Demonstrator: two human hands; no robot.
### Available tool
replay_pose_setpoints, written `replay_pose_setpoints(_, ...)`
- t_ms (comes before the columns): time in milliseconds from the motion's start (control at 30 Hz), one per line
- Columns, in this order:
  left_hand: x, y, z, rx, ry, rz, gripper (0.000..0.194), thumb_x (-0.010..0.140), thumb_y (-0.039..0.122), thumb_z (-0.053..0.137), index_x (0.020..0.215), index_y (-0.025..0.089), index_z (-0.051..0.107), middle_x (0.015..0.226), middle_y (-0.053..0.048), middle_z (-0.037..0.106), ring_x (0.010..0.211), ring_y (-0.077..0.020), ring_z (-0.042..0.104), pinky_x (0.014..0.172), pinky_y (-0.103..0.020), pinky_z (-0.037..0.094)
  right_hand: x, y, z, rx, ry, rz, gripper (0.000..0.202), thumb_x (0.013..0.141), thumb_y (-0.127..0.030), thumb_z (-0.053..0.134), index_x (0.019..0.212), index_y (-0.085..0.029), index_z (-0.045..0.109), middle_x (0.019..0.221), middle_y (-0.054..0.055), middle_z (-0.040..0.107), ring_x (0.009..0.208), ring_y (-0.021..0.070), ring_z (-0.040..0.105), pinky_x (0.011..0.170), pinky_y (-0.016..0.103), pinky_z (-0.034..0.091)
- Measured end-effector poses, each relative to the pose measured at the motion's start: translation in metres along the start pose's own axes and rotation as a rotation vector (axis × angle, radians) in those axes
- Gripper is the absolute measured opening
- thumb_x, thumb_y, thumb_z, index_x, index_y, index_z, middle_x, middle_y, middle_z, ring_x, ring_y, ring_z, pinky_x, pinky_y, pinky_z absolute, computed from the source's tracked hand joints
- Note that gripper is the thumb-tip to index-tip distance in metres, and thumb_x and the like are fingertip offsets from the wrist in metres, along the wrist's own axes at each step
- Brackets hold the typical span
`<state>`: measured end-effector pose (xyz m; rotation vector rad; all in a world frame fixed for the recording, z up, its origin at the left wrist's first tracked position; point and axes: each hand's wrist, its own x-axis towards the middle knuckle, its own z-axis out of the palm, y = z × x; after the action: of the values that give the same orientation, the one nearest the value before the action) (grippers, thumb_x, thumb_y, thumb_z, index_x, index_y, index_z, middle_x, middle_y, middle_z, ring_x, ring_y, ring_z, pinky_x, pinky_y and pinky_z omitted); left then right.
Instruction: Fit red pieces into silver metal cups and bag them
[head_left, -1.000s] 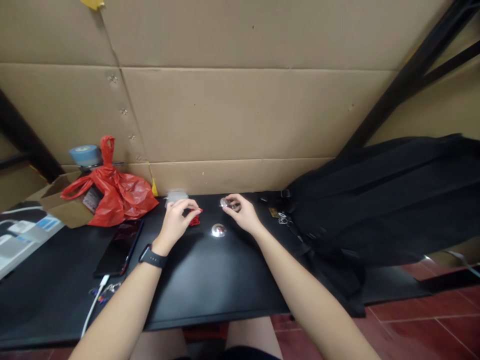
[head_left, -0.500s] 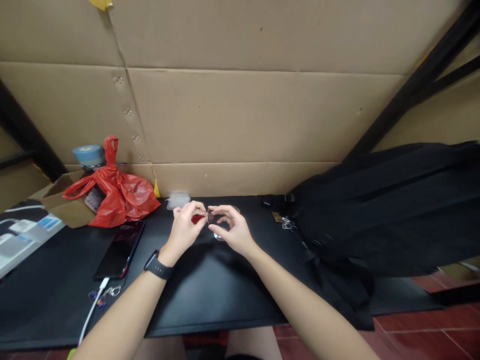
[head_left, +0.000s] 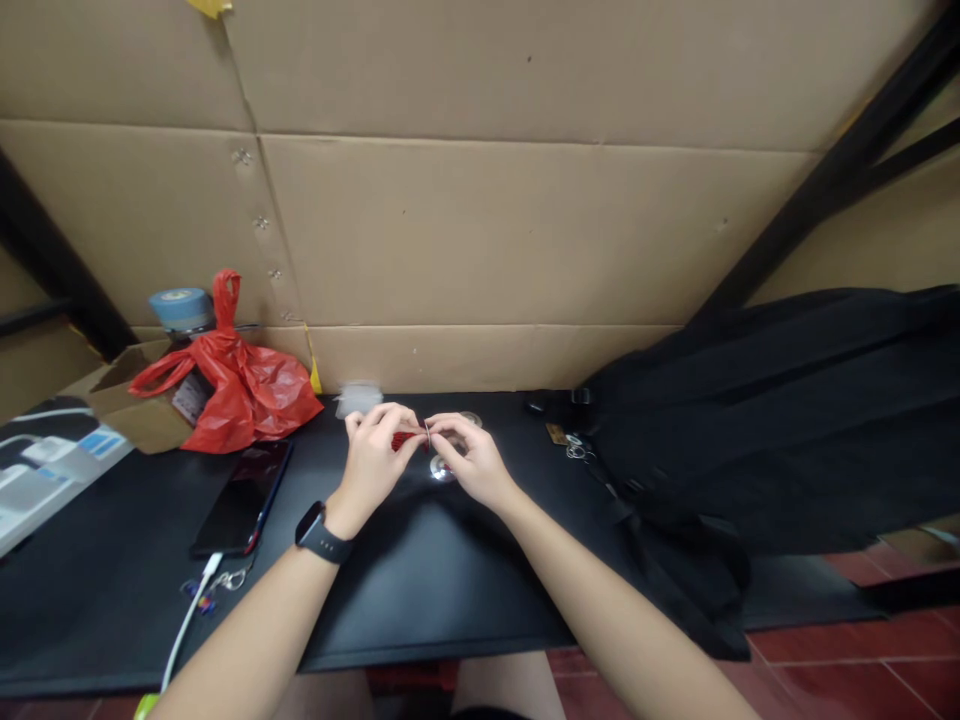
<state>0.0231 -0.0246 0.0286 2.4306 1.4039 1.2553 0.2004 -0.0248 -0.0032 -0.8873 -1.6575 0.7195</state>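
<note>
Over the middle of the black tabletop (head_left: 442,580), my hands meet almost fingertip to fingertip. A small red ribbed piece (head_left: 402,440) shows between the closed fingers of my left hand (head_left: 375,455); its kind is unclear. From the other side, my right hand (head_left: 474,458) pinches a thin, disc-like piece (head_left: 428,434) seen nearly edge-on, which my left fingertips also seem to touch. Just under my right fingers lies a shiny round metal piece (head_left: 441,468). Behind that hand, a second round piece (head_left: 471,418) is partly hidden. A dark watch (head_left: 319,530) sits on my left wrist.
To the left are a phone (head_left: 244,498) with a white cable (head_left: 180,625), a red plastic bag (head_left: 251,390), a cardboard box (head_left: 139,405) and a power strip (head_left: 56,470). Clear plastic (head_left: 358,399) lies behind my left hand. Keyrings (head_left: 575,447) and black fabric (head_left: 780,420) are at right.
My right fingers have closed in on the thin disc-like piece, which now looks more edge-on. The shiny metal piece under my right hand shows more.
</note>
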Motion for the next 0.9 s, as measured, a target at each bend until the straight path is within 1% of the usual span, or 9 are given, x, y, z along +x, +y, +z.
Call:
replay_pose_setpoints(133,-0.001,-0.002,0.003,0.001,-0.013,-0.028,0.011,0.087,0.028,0.069,0.094,0.023,0.062,0.103,-0.003,0.073,0.106,-0.0233,0.061,0.091,-0.039,0.031,0.000,-0.001,-0.004,-0.130,-0.039,-0.090,0.017,0.094,-0.035,0.056,0.095,-0.021,0.066,0.110,0.011,0.064,0.095,0.0218,0.064,0.071,0.033,0.056)
replay_pose_setpoints(267,-0.001,-0.003,0.004,-0.014,-0.024,-0.004,0.011,0.088,0.028,0.068,0.095,0.023,0.062,0.103,-0.003,0.072,0.105,-0.0225,0.062,0.091,-0.038,0.031,0.000,-0.003,-0.006,-0.158,-0.044,-0.102,0.013,0.092,-0.028,0.055,0.091,-0.021,0.066,0.106,0.010,0.061,0.091,0.0204,0.062,0.067,0.031,0.054)
replay_pose_setpoints(367,0.000,-0.004,0.001,-0.059,-0.029,0.018,0.009,0.094,0.031,0.059,0.098,0.024,0.063,0.105,-0.003,0.072,0.109,-0.0222,0.060,0.095,-0.038,0.031,0.000,-0.004,-0.007,-0.192,-0.041,-0.114,0.009,0.090,-0.023,0.056,0.088,-0.021,0.065,0.105,0.009,0.061,0.093,0.0205,0.061,0.069,0.031,0.052)
replay_pose_setpoints(467,0.002,-0.006,-0.003,-0.157,-0.028,-0.003,0.019,0.099,0.033,0.048,0.111,0.025,0.061,0.117,-0.004,0.069,0.116,-0.0215,0.058,0.100,-0.039,0.031,0.001,-0.004,-0.008,-0.245,-0.051,-0.131,0.008,0.087,-0.021,0.057,0.086,-0.021,0.065,0.106,0.009,0.059,0.096,0.0208,0.060,0.072,0.031,0.051)
replay_pose_setpoints(533,0.002,-0.008,-0.005,-0.208,-0.073,-0.015,0.025,0.096,0.035,0.052,0.118,0.025,0.056,0.120,-0.005,0.069,0.119,-0.0226,0.057,0.103,-0.041,0.031,0.001,-0.004,-0.009,-0.265,-0.064,-0.143,0.007,0.086,-0.020,0.058,0.084,-0.021,0.064,0.107,0.009,0.059,0.097,0.0209,0.060,0.073,0.031,0.051)
replay_pose_setpoints(700,0.002,-0.015,-0.001,-0.279,-0.272,-0.040,0.046,0.085,0.030,0.064,0.128,0.026,0.048,0.110,-0.004,0.071,0.116,-0.0241,0.059,0.104,-0.044,0.036,0.002,-0.002,-0.011,-0.273,-0.069,-0.151,0.006,0.086,-0.021,0.059,0.083,-0.021,0.064,0.108,0.009,0.058,0.092,0.0199,0.060,0.076,0.033,0.051)
replay_pose_setpoints(767,0.001,-0.016,0.001,-0.418,-0.318,-0.071,0.042,0.089,0.034,0.060,0.128,0.025,0.048,0.111,-0.005,0.070,0.110,-0.0212,0.063,0.100,-0.039,0.042,0.003,-0.001,-0.012,-0.273,-0.071,-0.163,0.006,0.086,-0.022,0.059,0.083,-0.021,0.064,0.109,0.010,0.057,0.095,0.0207,0.060,0.080,0.035,0.050)
replay_pose_setpoints(833,0.001,-0.017,0.003,-0.544,-0.323,-0.128,0.035,0.095,0.039,0.050,0.127,0.024,0.050,0.110,-0.006,0.070,0.102,-0.0185,0.066,0.094,-0.034,0.047,0.003,0.000,-0.012,-0.285,-0.092,-0.182,0.006,0.087,-0.022,0.059,0.084,-0.021,0.064,0.110,0.010,0.057,0.101,0.0220,0.059,0.088,0.038,0.049)
replay_pose_setpoints(900,0.001,-0.016,0.004,-0.562,-0.321,-0.153,0.034,0.096,0.040,0.048,0.125,0.024,0.050,0.107,-0.005,0.071,0.096,-0.0180,0.067,0.092,-0.034,0.048,0.003,0.000,-0.013,-0.304,-0.117,-0.197,0.006,0.087,-0.023,0.059,0.084,-0.022,0.065,0.112,0.009,0.057,0.107,0.0232,0.058,0.094,0.041,0.047)
